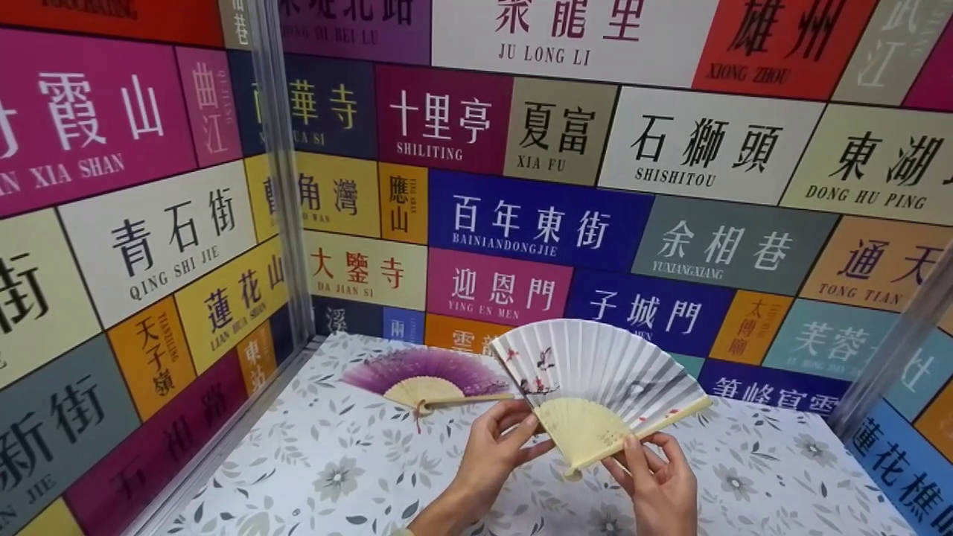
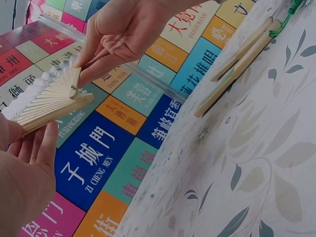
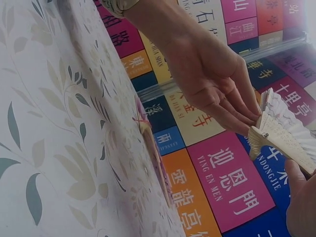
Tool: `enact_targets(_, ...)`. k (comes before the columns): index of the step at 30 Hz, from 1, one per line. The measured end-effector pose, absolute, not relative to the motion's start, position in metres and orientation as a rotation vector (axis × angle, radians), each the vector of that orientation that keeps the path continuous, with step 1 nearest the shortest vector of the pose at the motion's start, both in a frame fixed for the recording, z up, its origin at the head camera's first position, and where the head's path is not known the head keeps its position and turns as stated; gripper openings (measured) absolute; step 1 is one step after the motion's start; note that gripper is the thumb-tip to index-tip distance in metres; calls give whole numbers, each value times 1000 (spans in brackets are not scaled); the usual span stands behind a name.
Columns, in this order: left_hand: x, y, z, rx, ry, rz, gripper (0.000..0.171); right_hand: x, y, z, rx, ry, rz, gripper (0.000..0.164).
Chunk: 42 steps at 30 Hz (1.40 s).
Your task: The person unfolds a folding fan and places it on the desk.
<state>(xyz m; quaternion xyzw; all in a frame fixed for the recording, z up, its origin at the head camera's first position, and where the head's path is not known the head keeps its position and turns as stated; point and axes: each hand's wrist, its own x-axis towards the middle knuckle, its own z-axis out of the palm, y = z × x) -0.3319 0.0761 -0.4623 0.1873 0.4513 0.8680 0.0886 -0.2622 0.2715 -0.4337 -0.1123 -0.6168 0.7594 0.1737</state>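
Between both hands a white folding fan point(image 1: 618, 365) is spread open, its pleats printed with dark branches and red blossoms and its pale ribs meeting at the pivot below. The left hand point(image 1: 495, 450) pinches the fan's left outer rib. On the opposite side the right hand point(image 1: 659, 476) holds the right outer rib between thumb and fingers. In the left wrist view the spread fan point(image 2: 47, 101) appears edge-on, its pivot near the right hand point(image 2: 126, 37). The right wrist view shows the left hand point(image 3: 212, 79) on one rib of the fan point(image 3: 286, 131).
Behind the left hand, a purple folding fan point(image 1: 447, 372) lies spread on the table's leaf-patterned cover point(image 1: 298, 461). A narrow fan with a green cord point(image 2: 242, 66) lies on the cover too. Panels with colourful place-name signs point(image 1: 536, 216) rise behind and at both sides.
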Motion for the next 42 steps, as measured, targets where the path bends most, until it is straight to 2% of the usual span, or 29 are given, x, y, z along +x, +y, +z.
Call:
enact_targets(12,-332,78,-463,562,1317,2620,32,-263,272,-433,-338,-1718,2152,41)
enact_targets(24,-332,78,-463,544,1334,2616,38,-262,272,-433,-334,-1646,2183,44)
enact_targets(42,-333,79,-466,519,1308,2660,41,-262,274,-434,-319,-1597,2241,40)
